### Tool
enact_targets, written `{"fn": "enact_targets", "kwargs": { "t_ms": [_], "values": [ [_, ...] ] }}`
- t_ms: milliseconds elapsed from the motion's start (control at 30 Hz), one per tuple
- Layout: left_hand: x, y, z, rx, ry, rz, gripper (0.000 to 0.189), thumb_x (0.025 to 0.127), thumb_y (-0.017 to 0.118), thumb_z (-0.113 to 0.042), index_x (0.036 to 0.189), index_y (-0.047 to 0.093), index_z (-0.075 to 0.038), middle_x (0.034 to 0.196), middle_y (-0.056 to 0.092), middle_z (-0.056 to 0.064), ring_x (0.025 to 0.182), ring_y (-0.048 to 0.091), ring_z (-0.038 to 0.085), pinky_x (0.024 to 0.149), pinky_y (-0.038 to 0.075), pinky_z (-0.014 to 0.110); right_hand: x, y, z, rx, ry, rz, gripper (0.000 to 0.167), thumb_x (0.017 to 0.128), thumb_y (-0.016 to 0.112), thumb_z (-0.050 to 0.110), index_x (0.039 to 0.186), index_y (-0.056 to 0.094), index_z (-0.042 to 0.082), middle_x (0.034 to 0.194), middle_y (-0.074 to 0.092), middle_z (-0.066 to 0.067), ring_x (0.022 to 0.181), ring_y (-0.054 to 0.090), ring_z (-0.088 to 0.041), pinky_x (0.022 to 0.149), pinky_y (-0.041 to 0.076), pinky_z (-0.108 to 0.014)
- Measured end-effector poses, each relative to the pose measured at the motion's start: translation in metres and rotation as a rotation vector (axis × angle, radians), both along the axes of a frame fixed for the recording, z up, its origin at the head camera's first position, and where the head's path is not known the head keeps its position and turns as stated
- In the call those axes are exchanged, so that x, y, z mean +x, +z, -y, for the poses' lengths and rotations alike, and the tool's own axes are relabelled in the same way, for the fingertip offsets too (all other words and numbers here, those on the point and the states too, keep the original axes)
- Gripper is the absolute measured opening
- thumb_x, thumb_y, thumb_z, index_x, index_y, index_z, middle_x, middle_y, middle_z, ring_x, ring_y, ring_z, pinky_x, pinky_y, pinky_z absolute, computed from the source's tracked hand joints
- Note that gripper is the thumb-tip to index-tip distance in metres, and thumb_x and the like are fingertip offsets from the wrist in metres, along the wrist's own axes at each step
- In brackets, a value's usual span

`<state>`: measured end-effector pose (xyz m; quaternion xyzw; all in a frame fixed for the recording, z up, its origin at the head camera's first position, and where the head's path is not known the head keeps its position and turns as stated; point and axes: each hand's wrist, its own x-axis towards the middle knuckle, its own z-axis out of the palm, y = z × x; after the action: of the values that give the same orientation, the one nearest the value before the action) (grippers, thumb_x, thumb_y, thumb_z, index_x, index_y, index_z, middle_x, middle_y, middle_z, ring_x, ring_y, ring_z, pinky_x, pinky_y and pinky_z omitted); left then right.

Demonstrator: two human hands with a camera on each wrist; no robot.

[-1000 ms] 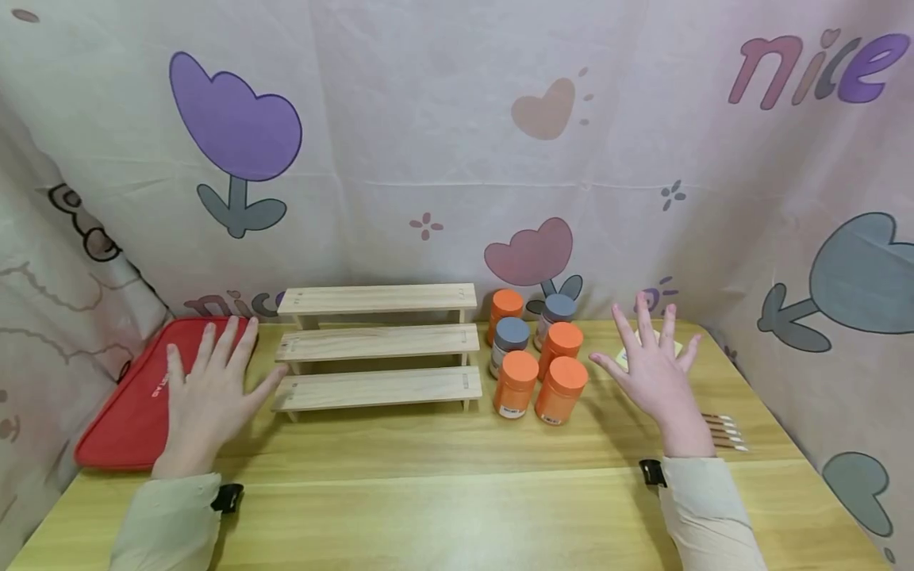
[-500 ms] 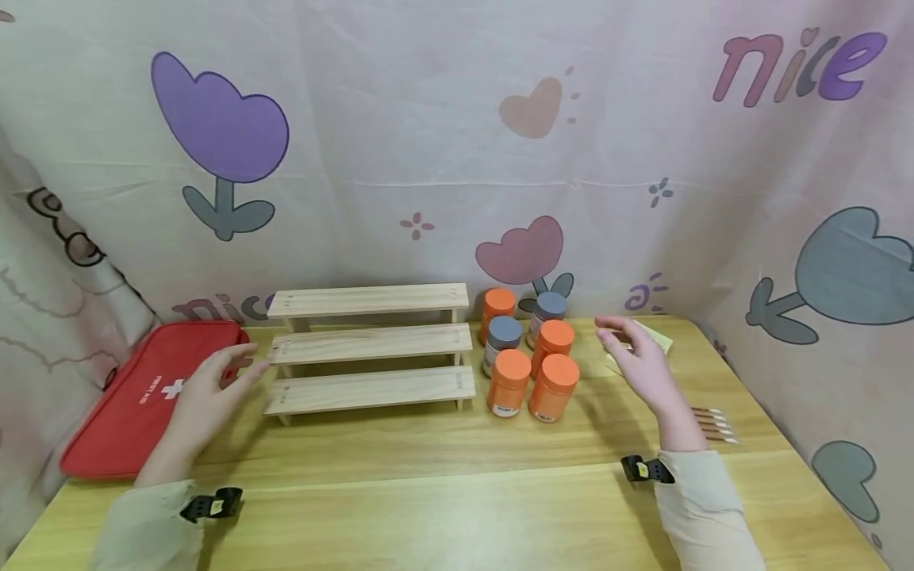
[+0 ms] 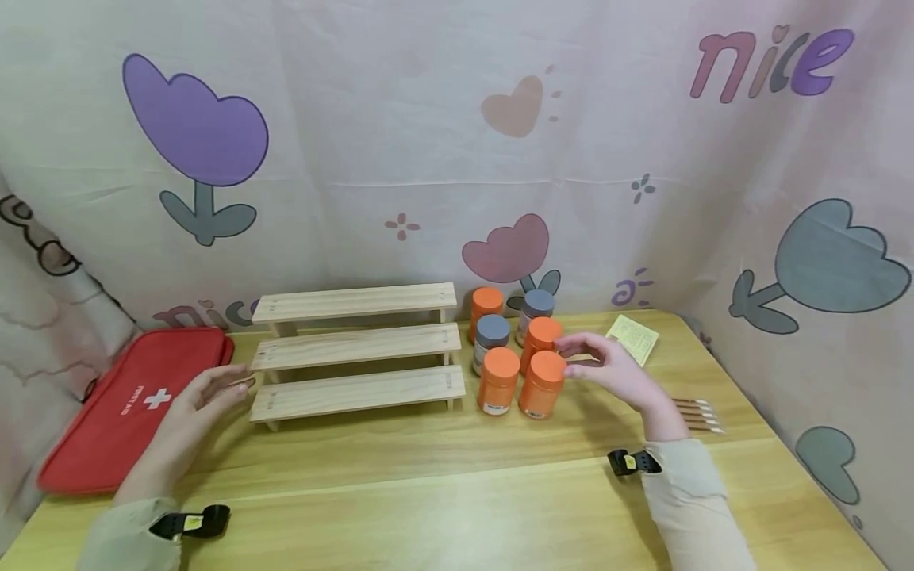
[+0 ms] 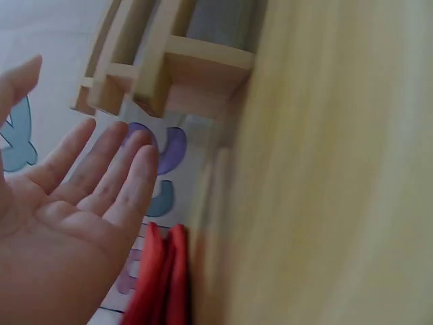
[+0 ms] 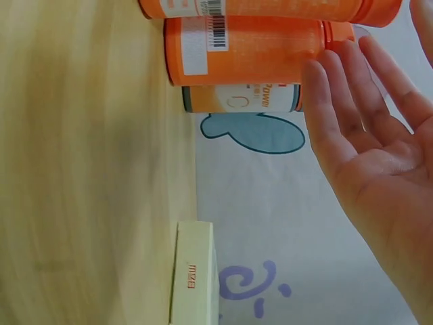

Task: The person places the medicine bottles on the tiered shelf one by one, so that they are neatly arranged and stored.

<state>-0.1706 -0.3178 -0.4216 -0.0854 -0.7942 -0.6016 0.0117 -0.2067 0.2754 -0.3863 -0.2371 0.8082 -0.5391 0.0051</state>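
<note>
My left hand [image 3: 187, 422], fingers loosely bent, is beside the left end of a three-tier wooden shelf [image 3: 357, 394]. In the left wrist view a gap shows between its fingertips and the shelf. My right hand [image 3: 616, 371] reaches from the right to the front-right orange bottle [image 3: 543, 387], its thumb and fingers apart. Whether the fingertips touch the bottle I cannot tell. Around that bottle stand more orange bottles [image 3: 497, 382], plus two grey-lidded bottles [image 3: 491, 346]. The right wrist view shows the palm holding nothing near an orange bottle [image 5: 250, 51].
A red first aid pouch [image 3: 146, 404] lies left of the shelf. Behind my right hand is a small yellow box [image 3: 632, 339]. Several thin brown sticks with white tips [image 3: 698, 415] lie on the right of the wooden table [image 3: 428, 507]. A printed cloth [image 3: 400, 143] hangs behind.
Both hands were spread flat in the air. Their fingers have since relaxed and bent; the right hand has moved left to the bottles, the left towards the shelf end. The head view has shifted slightly.
</note>
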Motion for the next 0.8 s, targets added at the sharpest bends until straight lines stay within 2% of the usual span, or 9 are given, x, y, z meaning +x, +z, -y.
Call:
{"fn": "enact_targets", "kwargs": {
  "t_ms": [133,233,333,533,667,800],
  "values": [
    [0.008,-0.014,0.011,0.218,-0.114,0.022,0.046,0.099,0.049,-0.005,0.143,0.037,-0.004,0.133,0.05,-0.007,0.113,0.052,-0.001,0.088,0.046,0.016,-0.007,-0.004,0.011,0.001,0.052,0.018,0.043,0.083,0.073,0.003,0.123,0.058,-0.001,0.119,0.06,-0.017,0.108,0.057,-0.024,0.089,0.05,-0.035],
    [0.013,-0.023,0.016,0.288,-0.178,0.015,0.046,0.099,0.045,0.001,0.144,0.037,-0.006,0.133,0.05,-0.011,0.114,0.052,-0.001,0.089,0.045,0.016,-0.01,-0.006,0.016,0.01,0.089,0.029,0.046,0.082,0.074,0.004,0.125,0.058,0.001,0.12,0.06,-0.015,0.109,0.056,-0.025,0.093,0.046,-0.045],
    [0.012,-0.03,0.013,0.336,-0.207,0.038,0.048,0.099,0.044,0.005,0.145,0.037,-0.008,0.133,0.049,-0.012,0.113,0.052,-0.001,0.089,0.045,0.015,-0.01,-0.007,0.017,0.025,0.111,0.048,0.049,0.081,0.075,0.005,0.126,0.057,0.002,0.12,0.06,-0.013,0.109,0.055,-0.025,0.094,0.045,-0.046],
    [-0.002,-0.039,-0.006,0.308,-0.171,0.096,0.06,0.097,0.051,0.0,0.15,0.022,-0.002,0.137,0.04,-0.01,0.116,0.045,-0.007,0.092,0.042,0.014,-0.004,-0.009,0.007,0.015,0.103,0.089,0.054,0.078,0.077,0.003,0.127,0.055,0.001,0.116,0.06,-0.012,0.105,0.056,-0.02,0.087,0.05,-0.031],
    [-0.005,-0.04,-0.01,0.299,-0.135,0.095,0.066,0.095,0.055,0.002,0.149,0.018,0.004,0.132,0.045,-0.011,0.114,0.048,-0.006,0.089,0.045,0.017,-0.003,-0.011,0.005,-0.004,0.106,0.092,0.054,0.078,0.077,0.003,0.127,0.054,0.0,0.115,0.059,-0.013,0.104,0.056,-0.02,0.086,0.051,-0.032],
    [-0.006,-0.042,-0.01,0.289,-0.121,0.107,0.069,0.094,0.057,0.001,0.15,0.016,0.004,0.127,0.047,-0.014,0.112,0.05,-0.006,0.087,0.047,0.017,-0.003,-0.014,0.005,0.0,0.096,0.093,0.052,0.079,0.077,0.004,0.126,0.055,0.001,0.116,0.06,-0.013,0.105,0.056,-0.022,0.087,0.05,-0.033]
  ]
}}
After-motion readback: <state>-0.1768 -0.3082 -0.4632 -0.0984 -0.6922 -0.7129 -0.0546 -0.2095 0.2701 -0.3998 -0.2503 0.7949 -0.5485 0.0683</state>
